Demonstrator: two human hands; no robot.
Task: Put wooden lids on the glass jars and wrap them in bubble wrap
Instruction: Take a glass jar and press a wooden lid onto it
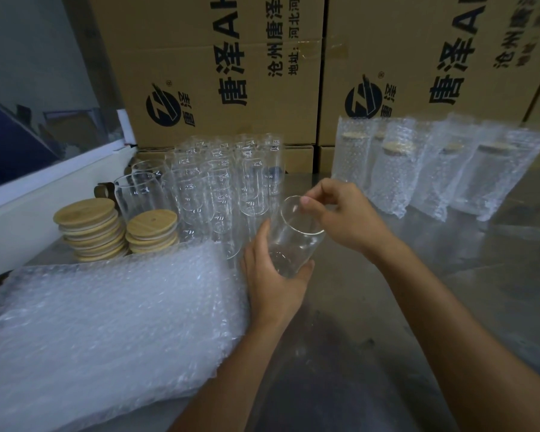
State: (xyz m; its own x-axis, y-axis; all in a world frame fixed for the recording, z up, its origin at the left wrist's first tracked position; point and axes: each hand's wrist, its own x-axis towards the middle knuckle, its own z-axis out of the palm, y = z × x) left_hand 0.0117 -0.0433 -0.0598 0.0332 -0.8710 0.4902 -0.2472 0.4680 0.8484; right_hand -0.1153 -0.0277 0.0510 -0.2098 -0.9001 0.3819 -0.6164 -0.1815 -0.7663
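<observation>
a grey metal tabletop (449, 307) shines dully under dim, cool light. behind it stand big cardboard boxes (219, 67) with black printing — stacked like a wall. on the left a white ledge (44, 185) runs under a glass pane (28, 88).

Bare table (371, 307) ahead — empty jars (225, 182) left, wrapped jars (434, 169) right.

Both forearms and hands (340, 213) bare, no sleeves or jewellery.
</observation>
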